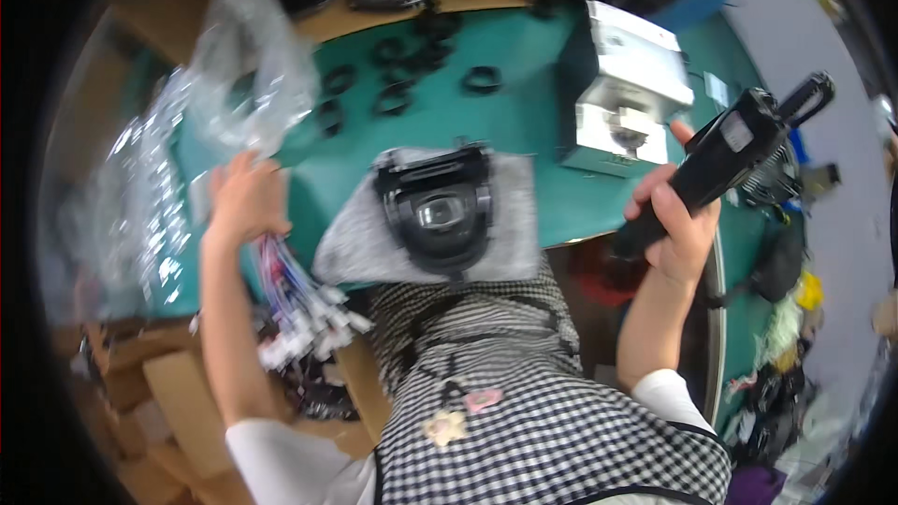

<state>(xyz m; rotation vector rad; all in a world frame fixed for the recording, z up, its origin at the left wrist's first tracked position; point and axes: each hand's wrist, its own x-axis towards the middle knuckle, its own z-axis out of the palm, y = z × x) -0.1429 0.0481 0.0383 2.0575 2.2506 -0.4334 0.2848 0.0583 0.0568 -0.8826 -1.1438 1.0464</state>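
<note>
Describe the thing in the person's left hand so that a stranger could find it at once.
Start at the green table and go to its left edge, beside the clear plastic bags. There the left hand grips a bundle of thin coloured wires that hangs down. Unlike the black rings on the table, it ends in white connectors.

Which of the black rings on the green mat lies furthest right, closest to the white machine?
The lone black ring, apart from the cluster, lying just left of the white machine.
</note>
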